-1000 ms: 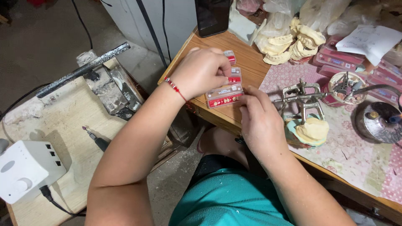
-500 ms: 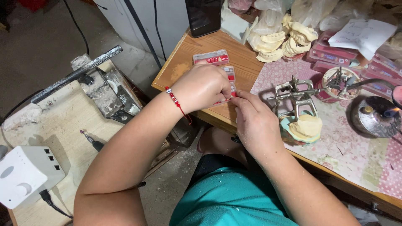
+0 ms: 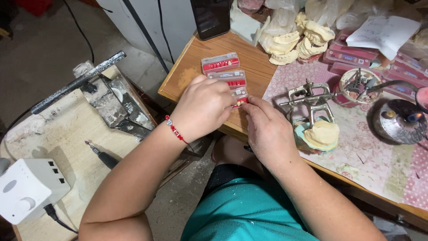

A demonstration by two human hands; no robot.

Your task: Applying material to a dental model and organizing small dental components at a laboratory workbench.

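Observation:
Three small red trays of artificial teeth lie in a row on the wooden table: a far one, a middle one and a near one. My left hand covers the left part of the near tray and grips it. My right hand touches that tray's right end with its fingertips pinched together. Whether a tooth is between those fingers cannot be told.
A metal articulator holding a yellow plaster cast stands right of my hands on a patterned mat. Plaster casts, pink boxes, a tool cup and a lit burner lie further back. A handpiece and white control box sit left.
The red trays, held up in my left hand a second ago, now lie flat on the table. Both hands have closed in on the near tray.

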